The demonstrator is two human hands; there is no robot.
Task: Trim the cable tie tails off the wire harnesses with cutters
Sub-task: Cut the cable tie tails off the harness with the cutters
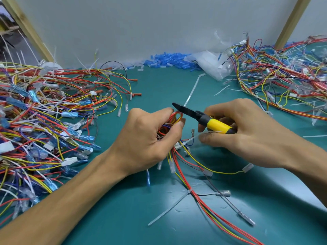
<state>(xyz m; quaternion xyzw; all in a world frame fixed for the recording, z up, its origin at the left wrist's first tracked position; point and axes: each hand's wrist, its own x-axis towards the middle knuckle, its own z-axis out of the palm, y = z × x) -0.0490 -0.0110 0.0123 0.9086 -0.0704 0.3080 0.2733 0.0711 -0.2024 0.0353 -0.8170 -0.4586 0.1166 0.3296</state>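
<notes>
Teal tabletop bears harness heaps either side, the left hand has its grip curled round one harness, the right hand has its grip wrapped round the cutters just beside it, and a long tail lower down is not yet cut, so much likely remains.

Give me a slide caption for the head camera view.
Left hand grips a wire harness while right hand holds yellow-handled cutters beside it.

The left hand and right hand are seen bare, as are both forearms up to the frame edges; the fingernails are kept short.
</notes>
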